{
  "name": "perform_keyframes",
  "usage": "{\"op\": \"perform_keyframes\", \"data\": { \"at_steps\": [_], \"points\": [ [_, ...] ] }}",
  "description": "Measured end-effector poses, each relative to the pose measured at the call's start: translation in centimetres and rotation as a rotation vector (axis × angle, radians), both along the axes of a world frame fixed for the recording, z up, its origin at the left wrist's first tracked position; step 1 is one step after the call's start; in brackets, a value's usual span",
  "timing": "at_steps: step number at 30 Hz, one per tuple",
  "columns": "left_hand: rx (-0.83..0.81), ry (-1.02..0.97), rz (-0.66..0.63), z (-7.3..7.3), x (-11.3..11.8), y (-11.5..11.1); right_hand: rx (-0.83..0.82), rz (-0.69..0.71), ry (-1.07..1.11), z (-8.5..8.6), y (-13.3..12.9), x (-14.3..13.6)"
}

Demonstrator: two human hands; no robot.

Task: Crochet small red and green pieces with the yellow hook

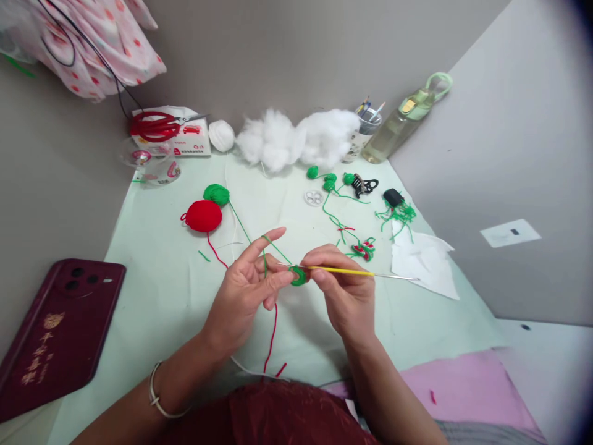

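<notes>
Plain grey wall (259, 62) behind pale green-covered table (152, 247); lighter side wall (463, 154) at right, bearing white plate (495, 238).

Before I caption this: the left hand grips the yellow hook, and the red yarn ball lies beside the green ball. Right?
Not quite: the right hand grips the yellow hook, as the head view shows. The red yarn ball lies beside the green ball.

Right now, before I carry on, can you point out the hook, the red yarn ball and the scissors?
Hook (343, 271): head view, on its yellow handle.
Red yarn ball (204, 216): head view, middle of its visible side.
Scissors (160, 127): head view, on the red handles.
</notes>
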State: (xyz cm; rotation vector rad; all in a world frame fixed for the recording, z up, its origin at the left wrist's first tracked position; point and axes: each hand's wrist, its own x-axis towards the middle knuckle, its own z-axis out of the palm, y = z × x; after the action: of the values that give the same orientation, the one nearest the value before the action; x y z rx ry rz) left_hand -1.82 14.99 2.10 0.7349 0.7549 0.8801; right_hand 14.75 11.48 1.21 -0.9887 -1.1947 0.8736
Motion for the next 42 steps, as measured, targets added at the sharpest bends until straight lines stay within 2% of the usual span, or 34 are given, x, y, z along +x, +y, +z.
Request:
{"op": "perform_keyframes", "data": {
  "at_steps": [4, 7, 10, 12, 15, 19, 21, 22, 24, 26, 28, 30, 32, 34, 37, 39, 42],
  "points": [
    [0.008, 0.01, -0.037, -0.1, 0.0, 0.0, 0.067, -0.04, -0.14, 0.2, 0.0, -0.1],
    [-0.005, 0.018, -0.032, -0.1, -0.1, 0.1, 0.047, -0.047, -0.031, -0.2, 0.1, -0.1],
    [-0.009, 0.017, -0.039, -0.1, -0.2, 0.3, -0.013, 0.022, 0.116, -0.3, 0.2, 0.1],
    [0.004, 0.029, -0.034, 0.0, -0.3, 0.4, -0.014, 0.043, 0.108, 0.0, 0.2, 0.3],
    [0.054, 0.086, 0.01, 0.1, -0.3, 0.2, 0.08, -0.014, -0.123, 0.5, -0.2, 0.4],
    [0.092, 0.138, 0.075, 0.3, -0.2, -0.1, 0.365, -0.141, -0.723, 0.5, -1.1, 0.3],
    [0.04, 0.069, 0.021, 0.4, -0.3, -0.1, 0.479, -0.201, -0.938, 0.3, -1.5, 0.1],
    [-0.007, 0.017, -0.03, 0.4, -0.3, 0.0, 0.499, -0.215, -0.968, 0.2, -1.6, 0.1],
    [-0.11, -0.078, -0.126, 0.5, -0.5, 0.3, 0.471, -0.204, -0.908, 0.1, -1.5, 0.2],
    [-0.18, -0.118, -0.159, 0.5, -0.7, 0.8, 0.371, -0.178, -0.731, 0.2, -1.2, 0.4],
    [-0.179, -0.105, -0.134, 0.4, -0.7, 1.0, 0.242, -0.132, -0.462, 0.4, -0.7, 0.7],
    [-0.11, -0.061, -0.083, 0.3, -0.6, 0.9, 0.13, -0.068, -0.224, 0.4, -0.3, 0.7],
    [-0.015, -0.001, -0.035, 0.2, -0.4, 0.4, 0.115, -0.086, -0.262, 0.2, -0.3, 0.4],
    [0.035, 0.032, -0.003, 0.2, -0.2, 0.0, 0.184, -0.186, -0.493, -0.2, -0.7, -0.1],
    [-0.055, -0.029, -0.035, 0.3, -0.1, -0.1, 0.302, -0.266, -0.657, -0.6, -1.3, -0.6],
    [-0.166, -0.095, -0.09, 0.3, -0.2, 0.2, 0.301, -0.252, -0.58, -0.6, -1.2, -0.4],
    [-0.235, -0.137, -0.094, 0.2, -0.6, 0.8, 0.151, -0.202, -0.225, 0.0, -0.6, 0.2]
  ]
}}
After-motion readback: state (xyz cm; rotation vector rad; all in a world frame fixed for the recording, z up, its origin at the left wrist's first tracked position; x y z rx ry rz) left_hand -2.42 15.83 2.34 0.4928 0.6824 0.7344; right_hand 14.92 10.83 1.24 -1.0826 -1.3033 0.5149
